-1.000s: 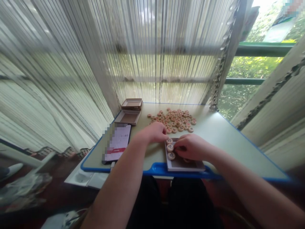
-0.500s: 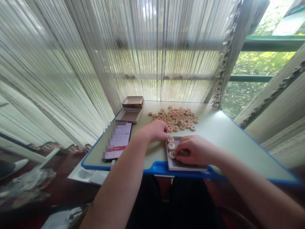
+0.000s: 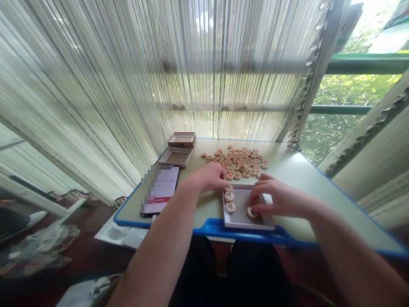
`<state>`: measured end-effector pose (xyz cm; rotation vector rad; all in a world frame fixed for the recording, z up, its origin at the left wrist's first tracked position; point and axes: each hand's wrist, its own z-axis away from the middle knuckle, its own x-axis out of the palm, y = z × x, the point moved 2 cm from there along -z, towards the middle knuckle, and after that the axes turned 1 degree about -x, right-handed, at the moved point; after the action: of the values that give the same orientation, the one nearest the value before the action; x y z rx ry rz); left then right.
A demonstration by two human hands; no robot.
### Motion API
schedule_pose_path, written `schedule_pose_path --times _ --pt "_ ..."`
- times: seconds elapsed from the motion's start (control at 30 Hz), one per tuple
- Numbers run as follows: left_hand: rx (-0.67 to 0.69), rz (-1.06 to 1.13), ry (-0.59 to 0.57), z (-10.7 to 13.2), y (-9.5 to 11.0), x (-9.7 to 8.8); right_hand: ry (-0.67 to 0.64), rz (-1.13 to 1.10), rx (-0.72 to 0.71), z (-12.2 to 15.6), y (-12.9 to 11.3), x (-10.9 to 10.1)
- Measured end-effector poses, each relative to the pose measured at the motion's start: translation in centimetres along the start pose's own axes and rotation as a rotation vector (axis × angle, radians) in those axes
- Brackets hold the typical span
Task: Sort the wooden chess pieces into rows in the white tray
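Note:
A shallow white box (image 3: 238,222) lies at the table's near edge. Three round wooden Chinese chess pieces (image 3: 229,196) with dark characters form a column along its left wall. My left hand (image 3: 211,175) has curled fingers, their tips at the box's far left corner beside the farthest of these pieces; what they grip, if anything, is hidden. Inside the box on the right, another Chinese chess piece (image 3: 252,212) is between the thumb and fingers of my right hand (image 3: 275,196), which partly cover it. Many loose pieces (image 3: 246,174) are spread beyond the box.
On the left of the table (image 3: 322,204) lies a phone (image 3: 162,187) with its screen lit. Behind it are an open shallow box (image 3: 175,157) and a brown-edged box (image 3: 181,139). A striped curtain (image 3: 223,85) hangs at the far edge.
My right hand has moved to the right, away from the column, with a piece now visible at its fingers inside the box. My left hand stays at the box's corner.

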<state>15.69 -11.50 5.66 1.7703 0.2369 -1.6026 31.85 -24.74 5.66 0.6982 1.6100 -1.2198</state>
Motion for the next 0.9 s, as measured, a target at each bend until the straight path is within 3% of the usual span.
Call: schedule_pose_path --times 0.13,0.33,0.5,0.7,0.9 --pt "-0.003 -0.017 0.026 0.0 0.0 -0.1 0.008 0.023 -0.048 0.0 -0.2 0.3" --pt "-0.025 -0.015 0.026 -0.1 0.0 -0.1 0.119 0.134 -0.043 -0.6 -0.8 0.4" --pt "-0.007 -0.034 0.007 -0.1 0.0 -0.1 0.075 0.089 -0.125 -0.4 -1.2 0.4" --pt "-0.023 -0.034 0.012 0.0 0.1 -0.2 0.094 0.135 -0.058 -0.7 -0.6 0.9" --pt "-0.004 -0.025 0.019 0.0 0.0 -0.1 0.074 0.070 -0.133 -0.5 -1.0 0.9"
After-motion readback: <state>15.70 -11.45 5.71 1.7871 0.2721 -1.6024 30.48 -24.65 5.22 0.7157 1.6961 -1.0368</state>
